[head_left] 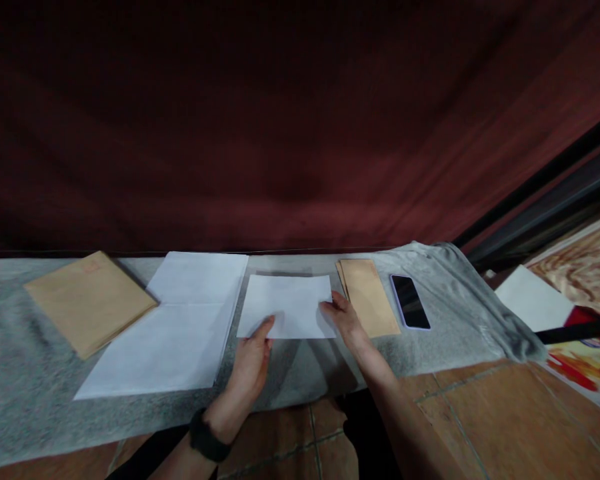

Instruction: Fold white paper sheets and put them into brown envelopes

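Observation:
A white sheet of paper (290,300), about half the size of the sheets beside it, is held level over the grey cloth. At its near left edge my left hand (253,360) grips it, thumb on top and fingers underneath. My right hand (344,315) pinches its right edge, thumb on top. Left of it lies a stack of larger white sheets (185,333) with a crease across the top one. Close to my right hand rest a few brown envelopes (373,297), slightly fanned.
A stack of brown envelopes (90,300) overlaps the white sheets at left. A phone (411,302) with a pale purple case lies at right. The grey cloth (460,313) covers the narrow surface; a dark red curtain (280,133) hangs behind. Tiled floor (520,413) shows below.

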A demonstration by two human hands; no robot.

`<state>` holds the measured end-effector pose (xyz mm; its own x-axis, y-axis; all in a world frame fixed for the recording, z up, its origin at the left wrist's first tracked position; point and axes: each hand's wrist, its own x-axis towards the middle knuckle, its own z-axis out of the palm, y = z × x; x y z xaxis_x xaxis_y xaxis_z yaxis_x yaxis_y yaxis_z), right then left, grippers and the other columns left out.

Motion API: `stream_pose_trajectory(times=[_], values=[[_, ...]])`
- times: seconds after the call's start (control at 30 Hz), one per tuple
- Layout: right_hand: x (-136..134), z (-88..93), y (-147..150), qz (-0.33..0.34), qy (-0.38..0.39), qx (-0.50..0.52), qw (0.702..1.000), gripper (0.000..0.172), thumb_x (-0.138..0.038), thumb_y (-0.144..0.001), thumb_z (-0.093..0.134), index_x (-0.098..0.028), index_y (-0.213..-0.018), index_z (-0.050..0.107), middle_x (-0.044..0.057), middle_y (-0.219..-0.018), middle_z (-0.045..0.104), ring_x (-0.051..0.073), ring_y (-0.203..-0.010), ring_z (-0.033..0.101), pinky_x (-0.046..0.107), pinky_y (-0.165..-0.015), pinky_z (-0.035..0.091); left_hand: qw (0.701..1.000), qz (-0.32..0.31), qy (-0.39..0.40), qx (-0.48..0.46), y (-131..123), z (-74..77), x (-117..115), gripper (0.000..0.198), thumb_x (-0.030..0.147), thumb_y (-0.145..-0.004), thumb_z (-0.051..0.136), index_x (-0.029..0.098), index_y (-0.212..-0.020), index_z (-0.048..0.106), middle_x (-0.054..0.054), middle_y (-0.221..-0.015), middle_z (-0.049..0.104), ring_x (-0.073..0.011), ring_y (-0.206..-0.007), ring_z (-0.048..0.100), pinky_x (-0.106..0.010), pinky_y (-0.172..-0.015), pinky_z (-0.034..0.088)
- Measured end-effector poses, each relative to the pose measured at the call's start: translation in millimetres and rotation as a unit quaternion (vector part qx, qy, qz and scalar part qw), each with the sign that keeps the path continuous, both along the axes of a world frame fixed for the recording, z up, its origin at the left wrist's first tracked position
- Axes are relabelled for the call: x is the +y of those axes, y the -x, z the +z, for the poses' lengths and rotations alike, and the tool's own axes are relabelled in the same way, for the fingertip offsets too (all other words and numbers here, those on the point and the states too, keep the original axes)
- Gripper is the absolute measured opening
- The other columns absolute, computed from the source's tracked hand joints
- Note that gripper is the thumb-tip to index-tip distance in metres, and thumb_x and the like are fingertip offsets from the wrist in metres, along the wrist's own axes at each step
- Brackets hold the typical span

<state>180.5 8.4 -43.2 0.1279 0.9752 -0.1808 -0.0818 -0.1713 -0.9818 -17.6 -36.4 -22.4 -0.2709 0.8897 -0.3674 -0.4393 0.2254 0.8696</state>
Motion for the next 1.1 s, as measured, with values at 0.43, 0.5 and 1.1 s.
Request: stream_pose_trajectory(times=[0.43,0.5,1.1], values=[[-11.3,-17.9,-5.5,0.048,-0.022,-0.469,0.882,0.047,-0.019,-0.087,0.058,-0.025,-0.134,0.066,0.009,-0.102,0.079,0.031,-0.094,0.074,0.04,-0.085,0.055,0.9,-0.15,-0.043,0.408,51.9,-21.4,-8.0,0.091,0.032,-0.08,0.071,0.019,-0.161,0.031,-0.009,-0.099,0.079,-0.0272,-0.077,0.076,-0.037,-0.073,0.058],[-13.7,-18.4,-4.8,0.057,-0.015,-0.488,0.871,0.05,-0.02,-0.089,0.057,-0.025,-0.139,0.062,0.009,-0.106,0.079,0.031,-0.097,0.074,0.04,-0.086,0.054,0.838,-0.179,-0.006,0.515,53.1,-15.4,-11.6,0.085,0.034,-0.083,0.067,0.019,-0.16,0.033,-0.011,-0.097,0.079,-0.0307,-0.077,0.076,-0.039,-0.072,0.057],[-30.1,-21.0,63.8,0.152,-0.176,-0.489,0.841,0.055,-0.037,-0.111,0.026,-0.015,-0.157,0.045,0.012,-0.163,0.045,0.022,-0.154,0.035,0.046,-0.128,0.027,0.558,-0.251,-0.233,0.756,-10.1,-41.6,2.7,0.065,0.012,-0.096,0.035,0.005,-0.16,0.03,-0.022,-0.166,0.036,-0.0308,-0.158,0.025,-0.055,-0.127,0.027]])
